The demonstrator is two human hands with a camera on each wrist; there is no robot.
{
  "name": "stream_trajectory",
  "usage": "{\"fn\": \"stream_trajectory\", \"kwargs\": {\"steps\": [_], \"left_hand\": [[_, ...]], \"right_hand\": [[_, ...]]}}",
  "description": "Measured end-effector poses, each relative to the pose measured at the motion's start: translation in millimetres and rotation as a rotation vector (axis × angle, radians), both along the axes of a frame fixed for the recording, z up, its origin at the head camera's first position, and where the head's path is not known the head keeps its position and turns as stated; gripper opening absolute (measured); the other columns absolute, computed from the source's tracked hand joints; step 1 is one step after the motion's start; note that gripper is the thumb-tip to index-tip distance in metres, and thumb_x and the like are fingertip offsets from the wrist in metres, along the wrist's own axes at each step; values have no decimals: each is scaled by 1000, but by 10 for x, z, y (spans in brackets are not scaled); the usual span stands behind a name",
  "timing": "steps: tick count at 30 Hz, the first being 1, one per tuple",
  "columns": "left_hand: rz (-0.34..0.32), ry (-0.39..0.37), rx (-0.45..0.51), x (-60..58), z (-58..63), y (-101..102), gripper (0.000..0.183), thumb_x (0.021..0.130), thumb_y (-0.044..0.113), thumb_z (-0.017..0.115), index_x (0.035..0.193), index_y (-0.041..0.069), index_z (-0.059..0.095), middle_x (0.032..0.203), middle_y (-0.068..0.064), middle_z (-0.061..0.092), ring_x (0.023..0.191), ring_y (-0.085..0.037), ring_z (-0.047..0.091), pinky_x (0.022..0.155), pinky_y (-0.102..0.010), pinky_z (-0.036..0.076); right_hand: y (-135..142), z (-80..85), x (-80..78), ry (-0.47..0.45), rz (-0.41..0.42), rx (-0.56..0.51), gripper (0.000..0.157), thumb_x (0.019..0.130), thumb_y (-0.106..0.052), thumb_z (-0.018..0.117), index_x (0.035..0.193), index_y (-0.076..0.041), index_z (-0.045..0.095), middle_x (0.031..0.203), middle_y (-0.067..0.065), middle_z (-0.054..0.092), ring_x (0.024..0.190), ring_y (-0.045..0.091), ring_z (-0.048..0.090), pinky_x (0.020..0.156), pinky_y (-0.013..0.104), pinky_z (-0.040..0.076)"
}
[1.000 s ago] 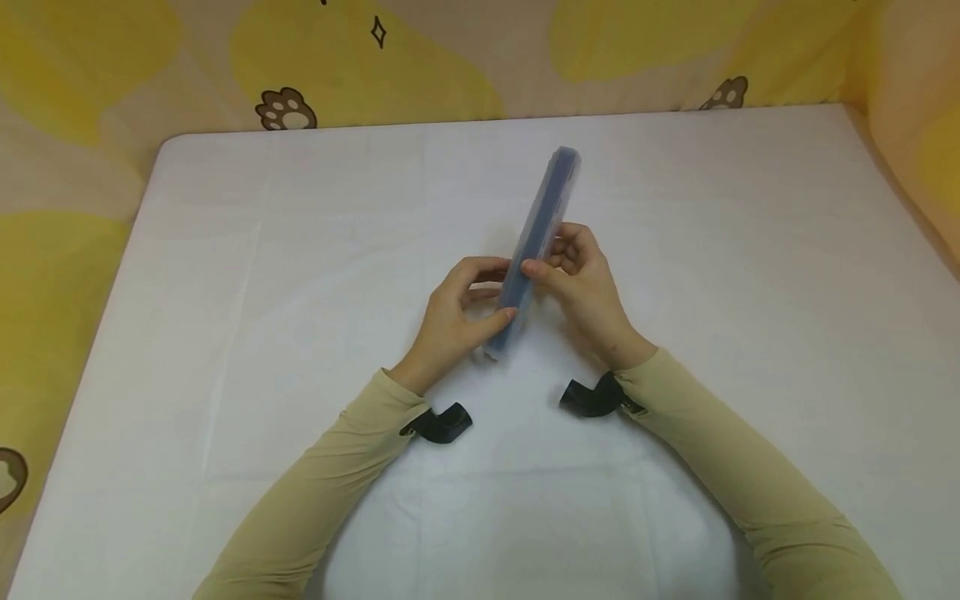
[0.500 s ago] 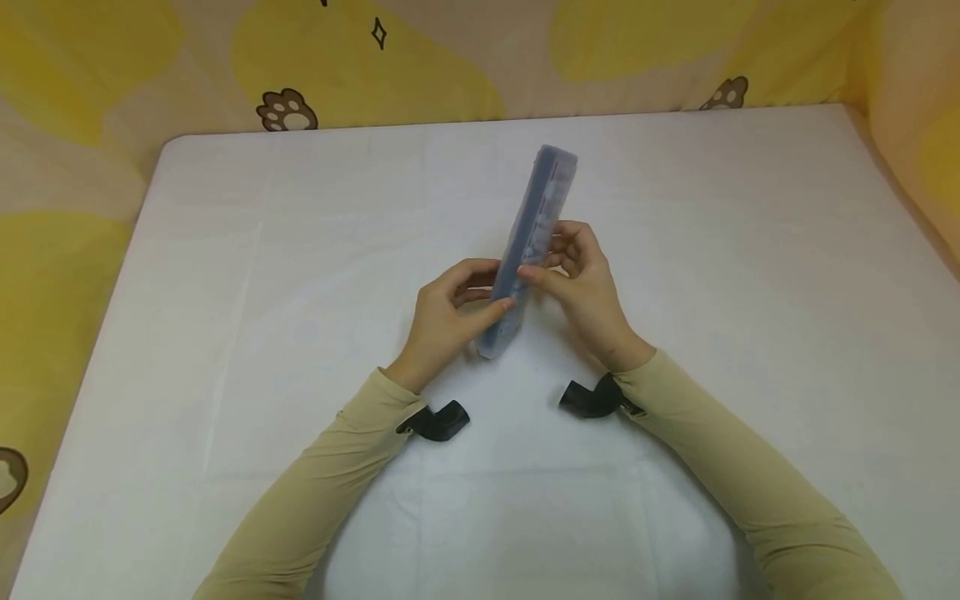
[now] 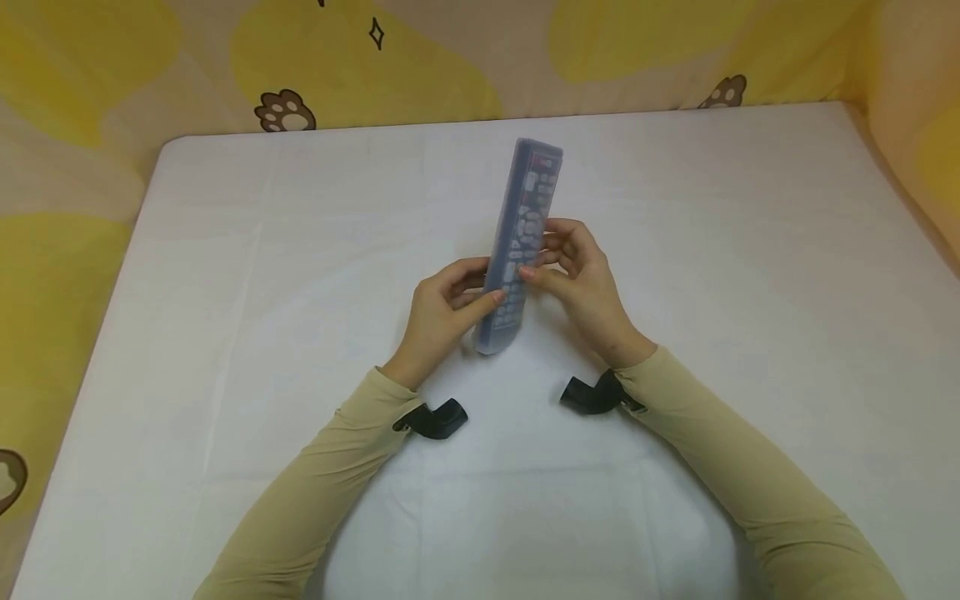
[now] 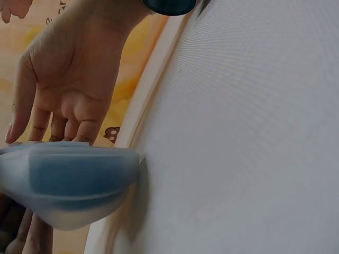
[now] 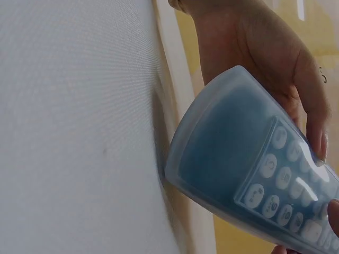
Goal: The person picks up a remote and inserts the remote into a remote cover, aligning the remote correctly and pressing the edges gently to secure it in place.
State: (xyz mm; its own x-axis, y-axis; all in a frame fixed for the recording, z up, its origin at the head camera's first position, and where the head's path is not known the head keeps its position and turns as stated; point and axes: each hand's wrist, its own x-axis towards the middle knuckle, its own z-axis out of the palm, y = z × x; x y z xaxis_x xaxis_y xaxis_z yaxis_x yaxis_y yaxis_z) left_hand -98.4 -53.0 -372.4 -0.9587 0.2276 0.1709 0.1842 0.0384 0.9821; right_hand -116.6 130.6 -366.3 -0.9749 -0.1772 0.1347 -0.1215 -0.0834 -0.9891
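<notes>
A blue remote control [image 3: 517, 242] in a clear, milky cover is held between both hands, standing tilted with its lower end close to the table. Rows of white buttons [image 5: 283, 177] face the head camera and the right wrist view. The left hand [image 3: 442, 312] grips its lower left side, thumb over the front edge. On the other side the right hand [image 3: 585, 279] pinches the right edge, thumb on the front and fingers behind. The left wrist view shows the remote's rounded end [image 4: 79, 180], its buttons hidden there.
A white cloth covers the table [image 3: 300, 375]. Yellow patterned fabric [image 3: 450, 58] with paw prints hangs along the back and sides. Black wrist cameras [image 3: 438, 418] stick out from both sleeve cuffs.
The remote has turned about its length, from edge-on to its button face showing. Its top has shifted left, and the left hand has moved slightly left with it.
</notes>
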Motion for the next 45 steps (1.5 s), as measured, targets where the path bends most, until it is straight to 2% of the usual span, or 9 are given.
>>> {"fn": "stream_trajectory", "kwargs": {"steps": [7,12,19,25,29,33,37,40,45], "left_hand": [[-25,-152,90,-8,-1,-14,37,88,-3,61,123,-11,52,119,-24,59,107,-28,60,89,-32,51],[-21,-240,130,-28,-27,-30,36,91,1,58,125,-8,52,117,-23,61,100,-20,63,81,-31,54],[-18,-293,229,-50,-43,-50,37,95,4,51,129,-10,48,121,-22,57,95,-13,61,80,-26,51],[-28,-318,302,-62,-38,-57,38,96,2,48,131,-11,44,123,-22,54,96,-12,60,83,-26,51],[-36,-317,228,-69,-39,-67,39,95,5,53,131,-7,47,122,-20,57,101,-17,61,87,-29,51],[-31,-309,42,-69,-29,-56,45,90,11,65,130,-1,51,116,-17,63,104,-20,63,85,-31,52],[4,-247,-111,-59,-23,-43,37,87,17,70,118,-1,58,101,-14,69,89,-17,67,74,-26,53],[21,-213,-125,-59,-26,-45,28,87,16,70,107,-2,61,93,-14,70,81,-16,66,70,-25,52],[-12,-243,-28,-65,-40,-55,24,88,10,67,105,-4,59,95,-17,68,85,-14,67,77,-29,54]], "right_hand": [[13,-4,-19,17,10,4,54,83,13,62,132,2,42,111,5,54,94,18,52,78,24,47],[9,1,-21,-2,28,17,57,83,12,62,135,-1,42,106,7,55,91,18,53,76,25,47],[2,7,-6,-83,79,102,52,85,5,64,133,-1,43,104,10,56,88,19,54,74,24,48],[11,6,-7,-94,115,170,50,86,1,65,132,-2,44,105,12,57,90,20,56,75,25,50],[13,13,-7,-90,103,179,50,86,1,65,132,-1,45,105,13,58,89,19,56,75,25,50],[20,-7,-21,-123,83,168,50,86,1,64,132,-1,45,105,13,57,89,18,57,77,25,50],[26,-17,-31,-153,62,146,51,86,1,64,133,-2,45,105,13,57,88,18,59,76,25,51],[27,-11,-32,-156,50,142,50,86,0,65,133,-3,46,104,12,58,87,17,59,75,25,51],[36,-10,-40,-183,61,94,44,88,-1,63,129,2,47,103,12,58,89,16,60,78,26,53]]}}
